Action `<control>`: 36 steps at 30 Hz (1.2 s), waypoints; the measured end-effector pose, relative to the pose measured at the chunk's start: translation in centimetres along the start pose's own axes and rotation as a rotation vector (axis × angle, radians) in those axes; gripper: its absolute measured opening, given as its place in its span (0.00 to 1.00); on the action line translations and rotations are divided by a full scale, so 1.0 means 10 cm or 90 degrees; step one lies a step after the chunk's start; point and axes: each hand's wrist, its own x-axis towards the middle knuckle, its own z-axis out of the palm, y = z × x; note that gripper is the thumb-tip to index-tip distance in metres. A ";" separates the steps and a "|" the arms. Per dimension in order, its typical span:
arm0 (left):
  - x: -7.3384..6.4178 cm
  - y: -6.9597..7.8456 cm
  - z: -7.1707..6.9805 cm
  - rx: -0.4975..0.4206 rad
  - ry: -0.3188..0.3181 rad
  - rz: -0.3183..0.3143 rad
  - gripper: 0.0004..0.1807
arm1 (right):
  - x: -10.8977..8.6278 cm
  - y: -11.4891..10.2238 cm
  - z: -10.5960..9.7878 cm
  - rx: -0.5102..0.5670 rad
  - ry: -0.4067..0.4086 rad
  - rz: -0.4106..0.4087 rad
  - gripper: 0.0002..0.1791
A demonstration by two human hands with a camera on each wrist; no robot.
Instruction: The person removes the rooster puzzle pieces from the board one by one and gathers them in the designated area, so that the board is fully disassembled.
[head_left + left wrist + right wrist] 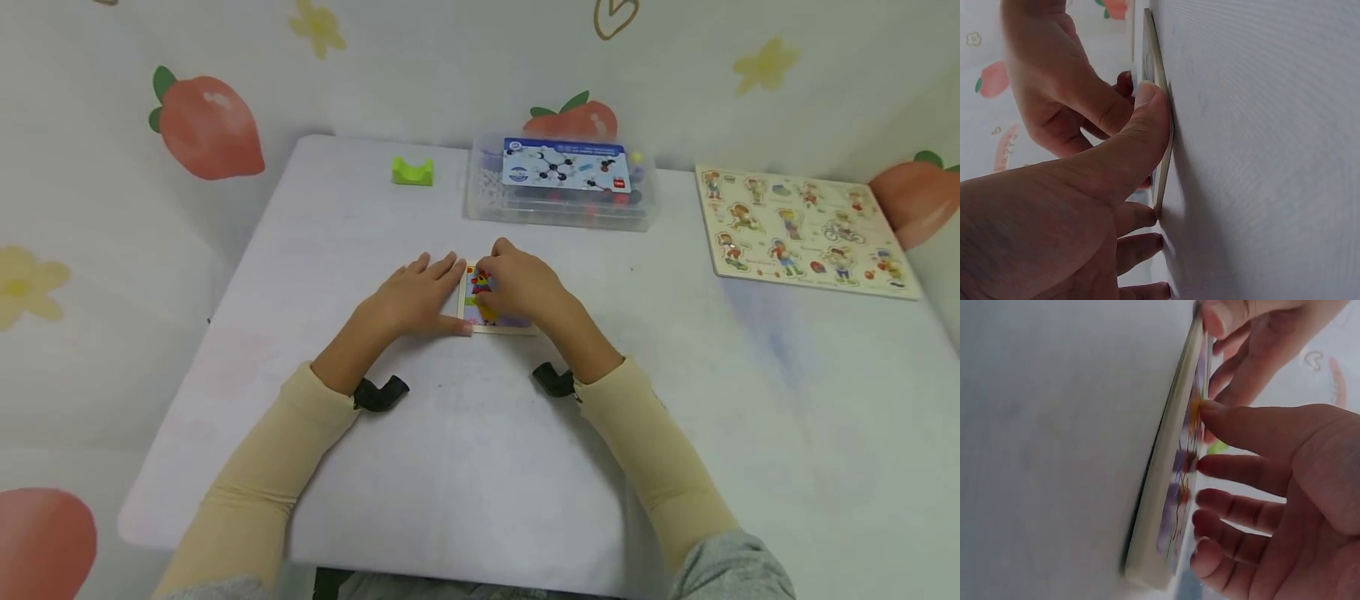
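A small picture board (510, 331) with a pale raised frame and a colourful bird lies on the table. My left hand (411, 297) is spread at its left side, with the thumb along the near edge. In the left wrist view, the left thumb (1144, 119) rests against the frame while the other fingers reach past its end. My right hand (521, 283) is over the picture and covers much of its right part. In the right wrist view, the right thumb (1229, 422) and index fingertip touch the picture, spaced apart, and the other fingers are gently bent.
Toward the back of the table stand a bright green plastic piece (412, 172) and a clear lidded box (558, 212) with a molecule label. A larger wooden puzzle board (810, 225) with small figures lies at the far right. Black wrist-worn devices (382, 394) hang below both wrists.
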 end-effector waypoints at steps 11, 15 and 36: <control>0.02 0.01 0.02 0.001 -0.001 -0.001 0.58 | 0.01 0.08 0.00 0.088 0.005 -0.022 0.23; 0.03 0.00 0.03 -0.001 -0.002 -0.004 0.58 | 0.02 0.08 0.01 0.098 -0.002 -0.025 0.23; 0.02 -0.03 0.02 0.006 0.004 0.006 0.58 | 0.06 0.14 -0.06 0.149 0.002 -0.070 0.25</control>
